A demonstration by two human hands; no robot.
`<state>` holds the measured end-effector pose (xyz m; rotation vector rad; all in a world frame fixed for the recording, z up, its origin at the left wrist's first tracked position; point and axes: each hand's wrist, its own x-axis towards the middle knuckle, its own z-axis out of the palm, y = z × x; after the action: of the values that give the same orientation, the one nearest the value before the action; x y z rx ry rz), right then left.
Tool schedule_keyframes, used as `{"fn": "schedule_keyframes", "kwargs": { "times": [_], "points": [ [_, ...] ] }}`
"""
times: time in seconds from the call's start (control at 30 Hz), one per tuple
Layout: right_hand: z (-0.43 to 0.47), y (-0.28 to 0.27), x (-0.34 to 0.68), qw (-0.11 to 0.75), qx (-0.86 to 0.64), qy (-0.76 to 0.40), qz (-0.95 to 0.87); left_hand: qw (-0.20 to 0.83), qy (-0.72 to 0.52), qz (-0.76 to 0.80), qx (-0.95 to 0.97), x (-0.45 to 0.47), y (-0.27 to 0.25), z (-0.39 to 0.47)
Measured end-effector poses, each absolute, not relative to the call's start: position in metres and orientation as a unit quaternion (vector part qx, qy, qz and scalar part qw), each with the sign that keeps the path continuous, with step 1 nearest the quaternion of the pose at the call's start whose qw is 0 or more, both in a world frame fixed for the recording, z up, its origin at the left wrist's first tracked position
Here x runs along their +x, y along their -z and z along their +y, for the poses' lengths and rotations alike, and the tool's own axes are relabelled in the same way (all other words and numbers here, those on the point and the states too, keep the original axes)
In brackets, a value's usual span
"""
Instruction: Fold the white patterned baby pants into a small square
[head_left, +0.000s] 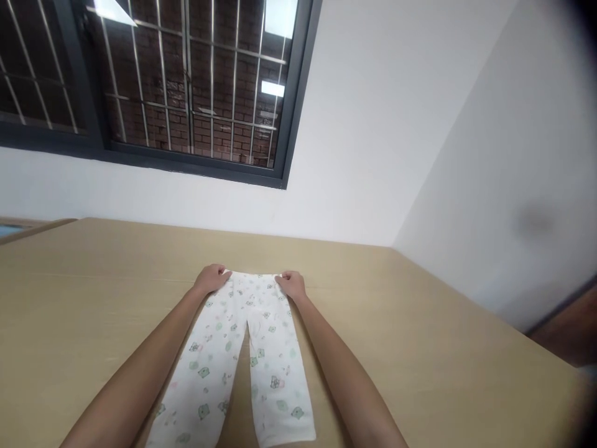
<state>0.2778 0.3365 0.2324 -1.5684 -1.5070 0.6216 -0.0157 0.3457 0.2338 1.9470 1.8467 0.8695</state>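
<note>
A pair of white trousers (254, 298) with a small green and grey animal print lies spread on the tan tabletop. Its waistband is at the far end, and the two legs run toward me, slightly apart; the left leg's hem leaves the bottom of the picture. At the waistband's left corner, my left hand (212, 278) is closed with the cloth pinched between thumb and fingers. My right hand (292, 284) pinches the right corner in the same way. Between the hands the waistband runs nearly straight.
The wide tan table (420, 348) reaches back to a white wall (354, 155). Above it is a dark-framed window (284, 124) with metal bars. A side wall (513, 155) bounds the table on the right. At the far left edge, part of a light blue item (8, 231) shows.
</note>
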Motion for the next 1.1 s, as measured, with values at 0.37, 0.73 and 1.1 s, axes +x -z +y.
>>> {"fn": "schedule_keyframes", "kwargs": {
  "times": [0.37,0.73,1.1],
  "points": [
    [0.353,-0.216,0.274,0.407,-0.668,-0.158,-0.603,0.076,-0.309,0.702,0.637,0.004,-0.243,0.323],
    [0.358,-0.213,0.274,0.41,-0.657,-0.187,-0.604,0.204,-0.126,0.422,0.874,0.109,-0.304,0.17],
    [0.36,-0.237,0.302,0.374,-0.526,-0.363,-0.672,0.161,-0.067,0.426,0.887,0.165,-0.266,0.108]
  ]
}}
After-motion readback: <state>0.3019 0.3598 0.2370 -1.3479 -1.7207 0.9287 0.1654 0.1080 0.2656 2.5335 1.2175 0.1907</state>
